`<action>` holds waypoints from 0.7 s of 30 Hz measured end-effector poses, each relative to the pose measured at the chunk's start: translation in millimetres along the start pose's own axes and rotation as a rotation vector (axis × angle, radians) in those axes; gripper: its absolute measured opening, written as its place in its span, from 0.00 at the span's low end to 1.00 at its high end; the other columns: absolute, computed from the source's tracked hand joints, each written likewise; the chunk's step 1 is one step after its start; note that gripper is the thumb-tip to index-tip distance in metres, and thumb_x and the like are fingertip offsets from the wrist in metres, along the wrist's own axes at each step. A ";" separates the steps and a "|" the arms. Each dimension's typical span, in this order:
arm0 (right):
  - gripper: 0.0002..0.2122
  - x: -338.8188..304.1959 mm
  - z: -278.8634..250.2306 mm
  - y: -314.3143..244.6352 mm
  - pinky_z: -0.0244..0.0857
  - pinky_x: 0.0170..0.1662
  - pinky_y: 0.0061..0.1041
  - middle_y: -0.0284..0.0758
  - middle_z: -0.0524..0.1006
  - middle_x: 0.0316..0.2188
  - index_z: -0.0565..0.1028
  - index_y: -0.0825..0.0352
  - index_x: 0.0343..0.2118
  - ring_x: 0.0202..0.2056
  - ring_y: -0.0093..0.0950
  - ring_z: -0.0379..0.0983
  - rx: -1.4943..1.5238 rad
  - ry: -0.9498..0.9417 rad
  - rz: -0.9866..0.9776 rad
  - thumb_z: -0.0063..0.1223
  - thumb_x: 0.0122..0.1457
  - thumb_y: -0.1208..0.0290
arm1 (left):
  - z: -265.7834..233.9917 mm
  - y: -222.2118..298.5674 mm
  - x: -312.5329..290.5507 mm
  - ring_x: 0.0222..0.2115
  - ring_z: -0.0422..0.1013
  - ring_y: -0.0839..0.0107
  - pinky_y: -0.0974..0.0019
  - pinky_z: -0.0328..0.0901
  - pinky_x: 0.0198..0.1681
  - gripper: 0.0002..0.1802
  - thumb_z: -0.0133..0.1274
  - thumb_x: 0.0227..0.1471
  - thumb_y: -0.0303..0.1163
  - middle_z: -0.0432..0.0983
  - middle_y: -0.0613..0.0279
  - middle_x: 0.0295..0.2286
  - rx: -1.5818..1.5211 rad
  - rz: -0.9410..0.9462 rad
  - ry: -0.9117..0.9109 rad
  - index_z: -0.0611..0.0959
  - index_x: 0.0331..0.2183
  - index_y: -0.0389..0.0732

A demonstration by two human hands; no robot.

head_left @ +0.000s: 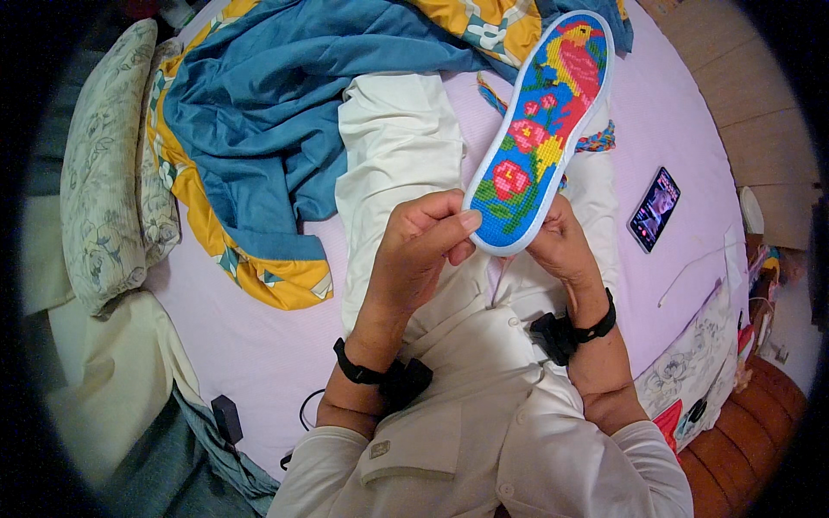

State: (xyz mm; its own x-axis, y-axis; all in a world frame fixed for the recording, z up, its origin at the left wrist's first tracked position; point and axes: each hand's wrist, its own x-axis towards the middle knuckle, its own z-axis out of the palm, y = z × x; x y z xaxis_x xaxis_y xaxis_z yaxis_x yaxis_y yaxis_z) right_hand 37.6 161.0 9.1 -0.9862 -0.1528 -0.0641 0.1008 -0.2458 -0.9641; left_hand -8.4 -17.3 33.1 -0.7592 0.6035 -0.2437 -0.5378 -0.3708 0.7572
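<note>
The left forearm (387, 318) and right forearm (604, 371) angle upward, elbows bent — hands close together. The left hand (425, 235) pinches, thumb uppermost, fingers curled; the right hand (563, 242) grips too — fingers partly hidden. Legs (393, 164) stretch ahead.

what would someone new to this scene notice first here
A newcomer's eye would likely fall first on the stitched insole, with its red and yellow bird at the far end and pink flowers nearer, gripped at its near end by the left hand. Next come the blue and yellow quilt heaped at the upper left and the lit phone on the lilac sheet at right.
</note>
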 end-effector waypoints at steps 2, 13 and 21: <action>0.07 -0.3 -0.1 -0.2 0.66 0.27 0.18 0.32 0.76 0.23 0.75 0.70 0.31 0.22 0.19 0.70 0.013 -0.004 0.019 0.49 0.56 0.72 | -1.8 -0.5 0.5 0.18 0.56 0.85 0.81 0.50 0.20 0.07 0.49 0.49 0.28 0.66 0.70 0.19 -0.006 0.008 -0.026 0.76 0.25 0.34; 0.07 0.4 0.9 -2.5 0.67 0.26 0.18 0.33 0.77 0.25 0.75 0.71 0.33 0.23 0.19 0.72 -0.015 0.019 -0.038 0.47 0.56 0.74 | 1.2 -2.6 2.4 0.17 0.56 0.85 0.80 0.50 0.20 0.08 0.50 0.48 0.29 0.64 0.71 0.17 0.049 0.005 0.005 0.75 0.22 0.35; 0.10 -2.1 0.9 1.3 0.66 0.38 0.21 0.32 0.75 0.33 0.70 0.70 0.40 0.34 0.22 0.72 -0.077 0.071 -0.020 0.47 0.55 0.77 | -2.0 -11.0 6.7 0.16 0.57 0.86 0.80 0.51 0.20 0.07 0.50 0.49 0.27 0.64 0.72 0.16 0.210 0.064 0.021 0.75 0.22 0.36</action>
State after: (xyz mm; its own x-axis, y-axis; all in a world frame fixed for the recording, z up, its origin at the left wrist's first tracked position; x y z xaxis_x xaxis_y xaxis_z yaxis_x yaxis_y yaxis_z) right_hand 39.9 160.1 8.2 -0.9950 -0.0801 -0.0602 0.0734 -0.1730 -0.9822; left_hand -8.3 -10.5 21.9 -0.7979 0.5679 -0.2021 -0.4017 -0.2510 0.8807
